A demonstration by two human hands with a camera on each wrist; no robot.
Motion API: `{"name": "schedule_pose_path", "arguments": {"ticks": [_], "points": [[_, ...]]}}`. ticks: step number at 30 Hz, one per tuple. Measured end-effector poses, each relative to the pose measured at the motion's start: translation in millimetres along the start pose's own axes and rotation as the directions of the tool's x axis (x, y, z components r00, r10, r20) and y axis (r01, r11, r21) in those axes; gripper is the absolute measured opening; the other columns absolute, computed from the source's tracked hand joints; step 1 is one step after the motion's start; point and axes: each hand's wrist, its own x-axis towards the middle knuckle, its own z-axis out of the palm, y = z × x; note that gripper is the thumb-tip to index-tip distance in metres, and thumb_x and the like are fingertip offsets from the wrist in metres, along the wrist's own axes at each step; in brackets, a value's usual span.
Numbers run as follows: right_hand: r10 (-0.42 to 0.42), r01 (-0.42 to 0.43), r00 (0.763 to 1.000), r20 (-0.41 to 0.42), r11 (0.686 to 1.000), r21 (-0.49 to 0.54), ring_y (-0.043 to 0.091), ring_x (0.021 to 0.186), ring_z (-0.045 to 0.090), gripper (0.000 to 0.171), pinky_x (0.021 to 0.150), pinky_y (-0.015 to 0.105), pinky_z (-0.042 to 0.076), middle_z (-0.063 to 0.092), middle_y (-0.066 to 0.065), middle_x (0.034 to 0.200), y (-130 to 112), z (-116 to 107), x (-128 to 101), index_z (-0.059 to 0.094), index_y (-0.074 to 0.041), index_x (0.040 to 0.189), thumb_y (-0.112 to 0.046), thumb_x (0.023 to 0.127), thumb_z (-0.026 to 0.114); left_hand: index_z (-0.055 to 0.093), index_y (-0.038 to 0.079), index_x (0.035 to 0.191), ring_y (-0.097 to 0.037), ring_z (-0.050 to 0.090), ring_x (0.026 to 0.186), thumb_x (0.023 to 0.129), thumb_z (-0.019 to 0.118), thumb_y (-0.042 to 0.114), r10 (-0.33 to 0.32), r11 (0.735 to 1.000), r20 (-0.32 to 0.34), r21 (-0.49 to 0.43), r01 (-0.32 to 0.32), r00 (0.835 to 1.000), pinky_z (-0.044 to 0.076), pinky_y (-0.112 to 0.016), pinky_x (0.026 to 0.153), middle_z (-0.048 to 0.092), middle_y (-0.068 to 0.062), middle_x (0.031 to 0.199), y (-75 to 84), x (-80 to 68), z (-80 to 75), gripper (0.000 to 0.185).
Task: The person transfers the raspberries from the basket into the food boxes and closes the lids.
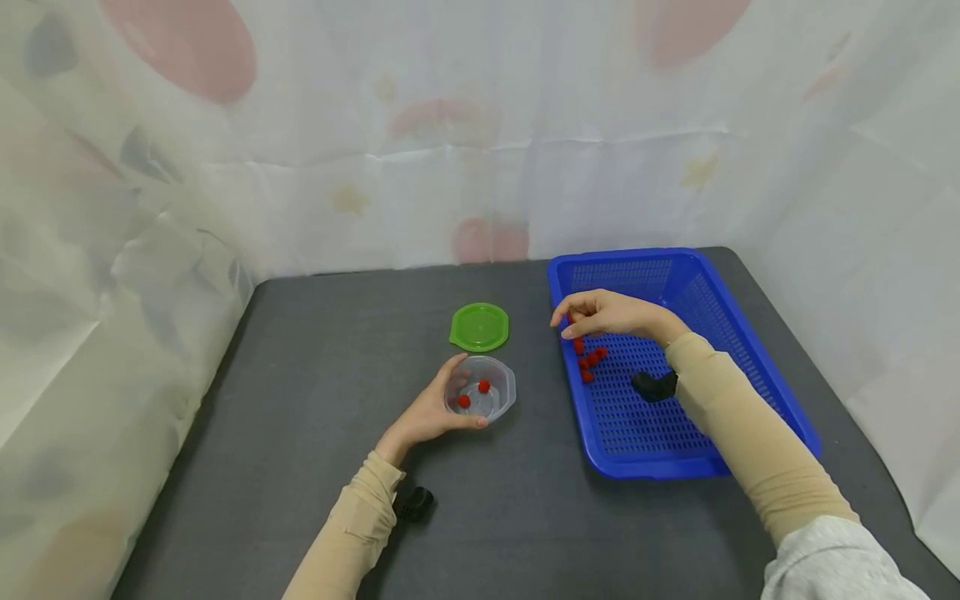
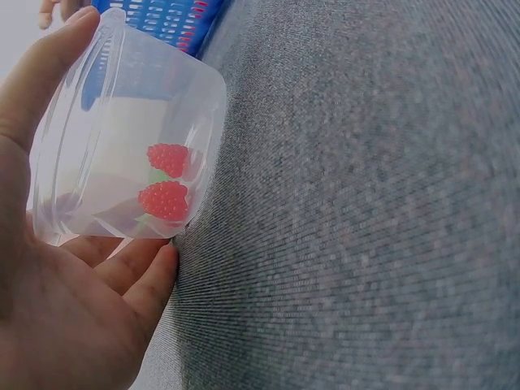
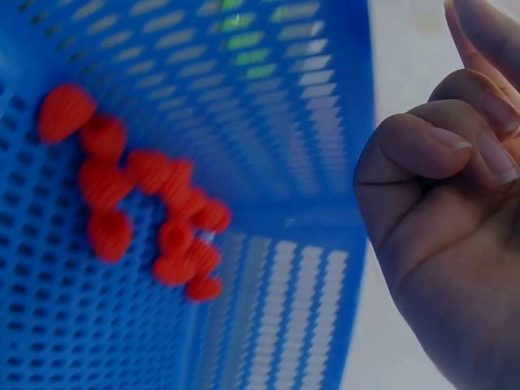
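Note:
My left hand [image 1: 431,408] grips a clear plastic tub [image 1: 498,379] from its left side, thumb and fingers spread around its wall. Two red raspberries [image 2: 165,200] lie inside the tub. The left wrist view shows the tub down at the cloth. My right hand [image 1: 609,315] hovers over the left rim of a blue mesh basket [image 1: 600,454], thumb and index tips apart with nothing visible between them. Its other fingers [image 3: 414,146] are bent in the right wrist view. Several more raspberries [image 3: 104,185] lie in the basket beneath it.
A green lid [image 1: 480,327] lies flat on the dark grey table [image 1: 330,358], just behind the tub. White patterned curtains [image 1: 360,192] hang around the back and sides. Black wrist-worn devices [image 1: 416,504] show beside both forearms.

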Motion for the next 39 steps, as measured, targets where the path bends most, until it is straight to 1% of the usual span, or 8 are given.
{"name": "schedule_pose_path", "arguments": {"ticks": [6,11,14,18,21,29,35,39], "points": [[0.02,-0.019,0.999,-0.025,0.998,0.063,0.015,0.052,0.032,0.03,0.058,0.027,0.036,0.038,-0.003,0.06,21,-9,-9,0.056,-0.004,0.116,-0.017,0.09,0.061,0.015,0.03,0.148,-0.023,0.038,0.135,0.065,0.085,0.033,0.0,1.0,-0.003,0.008,0.0,1.0,0.034,-0.048,0.107,0.041,-0.005,0.143,-0.8,0.5,0.1,0.108],[0.053,-0.05,0.998,-0.026,0.995,0.089,0.021,0.053,0.028,0.031,0.058,0.031,0.035,0.038,-0.004,0.061,35,-12,-12,0.053,-0.001,0.116,-0.017,0.09,0.061,0.016,0.029,0.148,-0.024,0.04,0.134,0.065,0.085,0.033,0.013,1.0,-0.013,0.018,-0.012,1.0,0.035,-0.048,0.106,0.042,-0.005,0.142,-1.8,0.6,0.9,0.107],[0.08,-0.077,0.996,-0.026,0.992,0.102,0.021,0.054,0.03,0.033,0.058,0.031,0.035,0.039,-0.003,0.061,43,-13,-13,0.052,0.002,0.116,-0.016,0.09,0.062,0.017,0.031,0.147,-0.023,0.041,0.133,0.065,0.085,0.033,0.014,1.0,-0.017,0.025,-0.014,1.0,0.035,-0.048,0.106,0.043,-0.005,0.141,-2.0,0.5,1.3,0.107],[0.122,-0.119,0.992,-0.022,0.986,0.115,0.015,0.053,0.031,0.037,0.058,0.032,0.033,0.039,-0.003,0.062,53,-14,-14,0.051,0.005,0.117,-0.015,0.088,0.063,0.017,0.031,0.147,-0.023,0.041,0.133,0.065,0.085,0.033,0.014,1.0,-0.016,0.024,-0.014,1.0,0.035,-0.048,0.107,0.043,-0.004,0.141,-1.6,0.7,1.4,0.107],[0.161,-0.157,0.987,-0.019,0.98,0.122,0.011,0.054,0.031,0.038,0.06,0.034,0.03,0.037,-0.005,0.062,62,-14,-14,0.052,0.004,0.118,-0.016,0.088,0.063,0.017,0.031,0.147,-0.023,0.04,0.133,0.065,0.085,0.033,0.011,1.0,-0.015,0.019,-0.011,1.0,0.034,-0.048,0.107,0.043,-0.004,0.141,-1.7,1.0,1.5,0.107],[0.238,-0.236,0.971,0.006,0.961,0.147,0.007,0.051,0.028,0.035,0.058,0.036,0.021,0.035,-0.01,0.055,80,-12,-16,0.052,0.004,0.117,-0.013,0.088,0.062,0.014,0.026,0.149,-0.025,0.038,0.135,0.067,0.084,0.033,0.022,1.0,0.005,-0.001,-0.022,1.0,0.034,-0.049,0.107,0.039,-0.005,0.145,-1.8,-1.9,1.7,0.108],[0.249,-0.25,0.968,0.027,0.962,0.112,0.008,0.05,0.027,0.034,0.056,0.035,0.021,0.035,-0.008,0.055,81,-10,-13,0.053,0.003,0.117,-0.013,0.089,0.061,0.012,0.027,0.149,-0.024,0.037,0.136,0.068,0.083,0.034,0.026,1.0,0.008,-0.002,-0.026,1.0,0.034,-0.05,0.107,0.037,-0.005,0.146,-2.4,-2.4,1.1,0.108],[0.261,-0.262,0.965,0.028,0.964,0.053,0.008,0.048,0.027,0.03,0.054,0.031,0.029,0.035,-0.006,0.055,82,-8,-11,0.056,0.0,0.116,-0.011,0.088,0.061,0.012,0.028,0.149,-0.024,0.036,0.136,0.068,0.083,0.034,0.023,1.0,0.008,-0.01,-0.023,1.0,0.034,-0.05,0.107,0.037,-0.004,0.146,-3.0,-2.7,0.5,0.108]]}}
